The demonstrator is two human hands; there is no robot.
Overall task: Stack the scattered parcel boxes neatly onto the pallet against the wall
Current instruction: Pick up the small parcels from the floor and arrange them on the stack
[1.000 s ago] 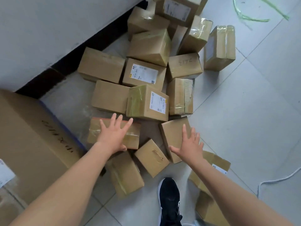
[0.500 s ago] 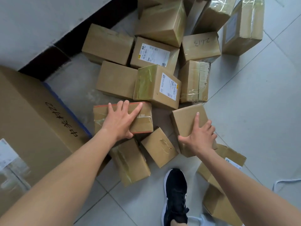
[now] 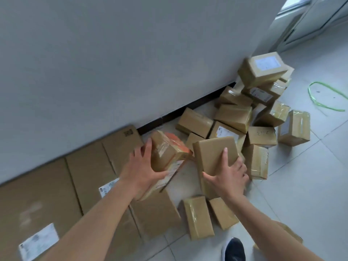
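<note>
My left hand [image 3: 143,170] grips the taped box [image 3: 167,155], tilted, long axis toward me. My right hand [image 3: 228,178] grips the plain box [image 3: 214,153], tilted upright. Both are lifted over the floor, big cartons [image 3: 90,172] left, pile [image 3: 250,117] ahead along the wall [image 3: 131,53].

I see a pale tiled floor [image 3: 293,185] meeting the grey wall [image 3: 113,63]. Along the wall's foot lies a row of large flat cartons [image 3: 90,166], touching it. Further along the wall, to the right, a loose heap of small boxes [image 3: 244,117] sits on the tiles. Two small boxes [image 3: 198,217] lie side by side well out from the wall. A green strap [image 3: 323,98] lies beyond the heap.
</note>
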